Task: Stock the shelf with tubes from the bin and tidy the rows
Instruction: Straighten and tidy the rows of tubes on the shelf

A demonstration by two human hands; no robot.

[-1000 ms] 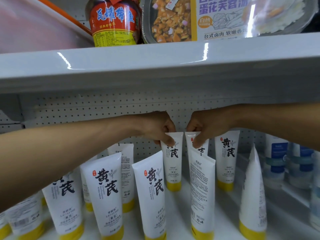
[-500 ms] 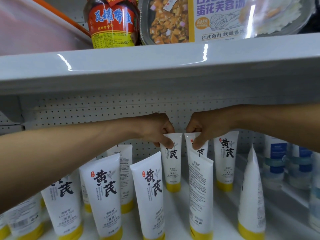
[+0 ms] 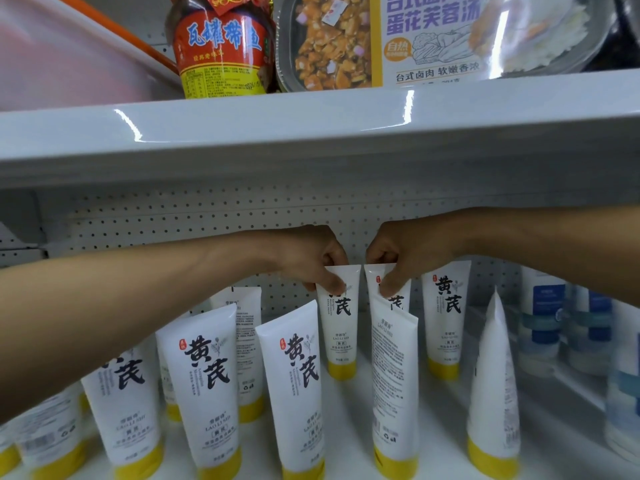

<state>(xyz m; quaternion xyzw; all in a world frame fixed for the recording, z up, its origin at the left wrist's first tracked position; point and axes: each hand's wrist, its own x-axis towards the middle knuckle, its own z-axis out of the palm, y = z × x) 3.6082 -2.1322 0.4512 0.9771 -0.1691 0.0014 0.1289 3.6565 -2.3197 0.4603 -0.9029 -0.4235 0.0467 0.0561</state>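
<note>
Head view: left hand [image 3: 311,261] and right hand [image 3: 401,261] each have fingers [image 3: 332,282] clamped on a back-row tube top, left tube [image 3: 341,323] and right tube [image 3: 403,296]. The shelf [image 3: 450,410] looks mostly stocked; front tubes [image 3: 393,375] face unevenly, so tidying seems unfinished. No bin in sight.

White shelf [image 3: 440,403] of upright tubes [image 3: 207,393]

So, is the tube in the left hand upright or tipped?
Upright: the tube stands on its yellow cap; the left hand pinches its top.

white tubes [image 3: 341,327] with yellow caps, red-labelled jar [image 3: 221,50], grey shelf [image 3: 311,133]
</note>
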